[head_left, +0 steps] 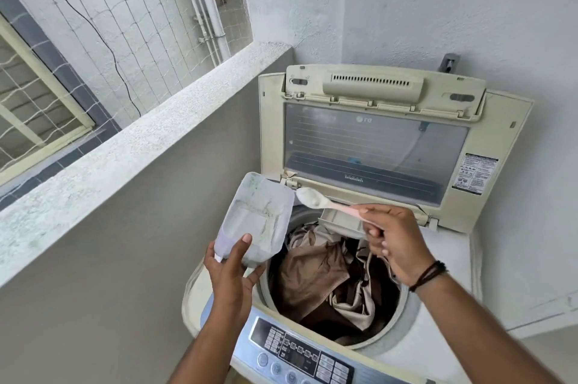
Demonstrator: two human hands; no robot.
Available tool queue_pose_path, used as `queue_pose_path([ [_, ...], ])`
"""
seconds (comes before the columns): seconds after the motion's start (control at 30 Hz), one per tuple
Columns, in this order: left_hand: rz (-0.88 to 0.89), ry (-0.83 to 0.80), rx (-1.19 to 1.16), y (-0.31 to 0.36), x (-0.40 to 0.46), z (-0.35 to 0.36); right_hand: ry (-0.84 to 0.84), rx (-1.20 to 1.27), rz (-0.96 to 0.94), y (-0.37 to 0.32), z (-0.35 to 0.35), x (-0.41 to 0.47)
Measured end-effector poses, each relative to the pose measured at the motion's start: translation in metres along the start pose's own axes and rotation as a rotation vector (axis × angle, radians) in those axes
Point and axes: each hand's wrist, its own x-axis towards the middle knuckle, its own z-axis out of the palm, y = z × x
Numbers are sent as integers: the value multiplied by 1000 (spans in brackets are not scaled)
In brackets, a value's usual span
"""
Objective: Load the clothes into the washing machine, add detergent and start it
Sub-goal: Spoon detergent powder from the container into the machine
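A cream top-loading washing machine stands with its lid raised against the wall. Brown and beige clothes lie in the drum. My left hand grips a translucent detergent tub by its lower end, tilted over the drum's left rim, with white powder inside. My right hand pinches the handle of a pink spoon. Its bowl holds white powder and hovers beside the tub's mouth, above the back of the drum. The detergent drawer at the drum's rear sits pulled open below the spoon.
The control panel with buttons runs along the machine's front edge. A waist-high concrete parapet stands close on the left, with netting beyond it. White walls close in behind and on the right, with a tap above the lid.
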Motion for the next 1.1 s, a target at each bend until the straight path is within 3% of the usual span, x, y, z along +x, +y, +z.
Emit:
queue_pose_path([
  [0.2,-121,-20,0,-9,8,-8,180,-112,59,27,-45,47],
  [0.37,-151,-28,7,-18,2,-7,311,-444,26,71,-63,68],
  [0.57,-154,-42,25,-18,-1,-13,205,-971,-215,93,-64,56],
  [0.73,-118,-75,68,-16,-5,-19,150,-1174,-375,103,-66,49],
  [1.1,-90,-113,107,-22,-12,-21,147,-1267,-469,110,-73,47],
])
